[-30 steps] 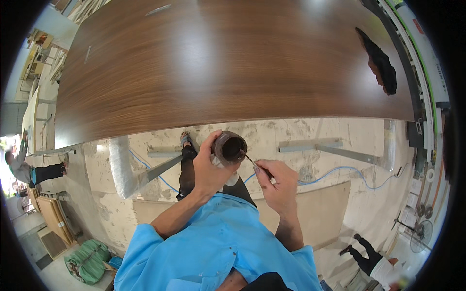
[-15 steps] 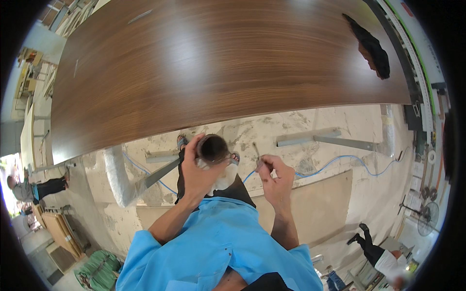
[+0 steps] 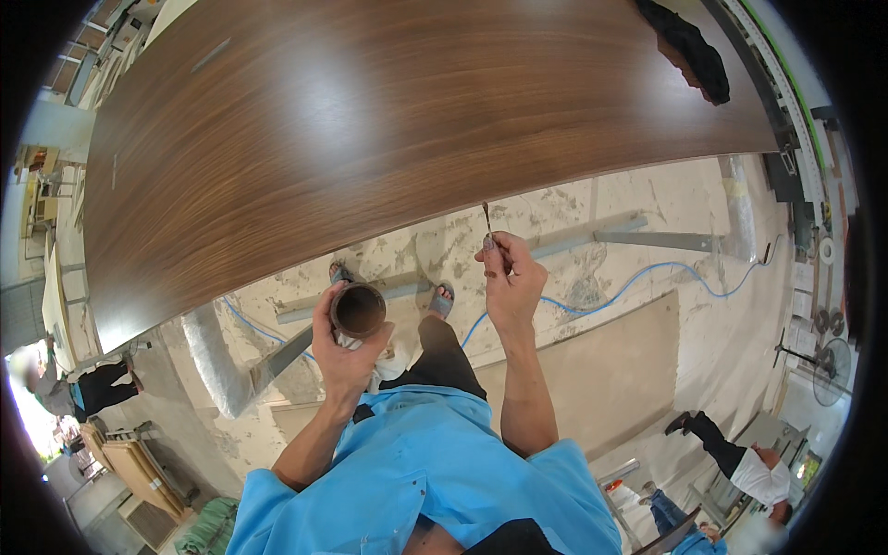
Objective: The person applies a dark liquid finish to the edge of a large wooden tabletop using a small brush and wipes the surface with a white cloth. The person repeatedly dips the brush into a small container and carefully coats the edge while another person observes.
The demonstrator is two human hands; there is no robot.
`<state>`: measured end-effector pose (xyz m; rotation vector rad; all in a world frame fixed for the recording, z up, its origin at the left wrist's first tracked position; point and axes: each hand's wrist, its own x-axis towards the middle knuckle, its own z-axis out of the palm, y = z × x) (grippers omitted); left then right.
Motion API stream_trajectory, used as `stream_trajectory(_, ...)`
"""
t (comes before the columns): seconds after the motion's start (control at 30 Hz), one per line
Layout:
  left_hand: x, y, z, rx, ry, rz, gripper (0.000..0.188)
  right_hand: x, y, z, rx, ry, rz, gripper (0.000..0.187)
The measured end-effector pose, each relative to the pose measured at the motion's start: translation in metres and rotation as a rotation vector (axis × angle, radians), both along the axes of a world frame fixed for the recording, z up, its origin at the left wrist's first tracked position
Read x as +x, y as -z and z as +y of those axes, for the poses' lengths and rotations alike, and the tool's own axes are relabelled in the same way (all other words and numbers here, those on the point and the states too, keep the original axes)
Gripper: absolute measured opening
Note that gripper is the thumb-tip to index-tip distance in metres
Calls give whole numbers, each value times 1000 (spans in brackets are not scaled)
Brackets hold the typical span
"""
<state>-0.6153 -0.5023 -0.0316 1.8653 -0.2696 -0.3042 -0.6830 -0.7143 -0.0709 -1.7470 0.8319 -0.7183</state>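
My left hand is wrapped round a small round cup, whose inside looks dark brown. White cloth shows beside and below that hand; whether the hand also grips it is hidden. Between the pinched fingers of my right hand is a thin stick-like brush, its dark brown tip pointing up. The tip is close to the near edge of a large wood-grain panel; I cannot tell whether it touches.
A black cloth-like thing lies on the panel's far right. Beneath stand metal legs, one wrapped in plastic, and a blue hose runs over the stained floor. Other people are far left and lower right; a fan stands right.
My right hand has risen with the brush toward the panel's near edge. The cup in my left hand has shifted left and slightly down, and my view has shifted too.
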Motion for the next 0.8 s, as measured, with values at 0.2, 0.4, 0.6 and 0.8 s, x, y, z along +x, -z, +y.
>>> stream_trajectory(0.2,-2,5,0,7,11,6,77,1,8,-16,-35,33,6,11)
stream_trajectory(0.4,-4,7,-1,10,12,19,78,3,12,-11,-22,59,-23,12)
stream_trajectory(0.6,-5,6,-2,16,-10,40,77,10,11,11,-42,-105,-48,12)
stream_trajectory(0.8,-6,7,2,10,-32,13,77,16,10,18,131,57,-58,8)
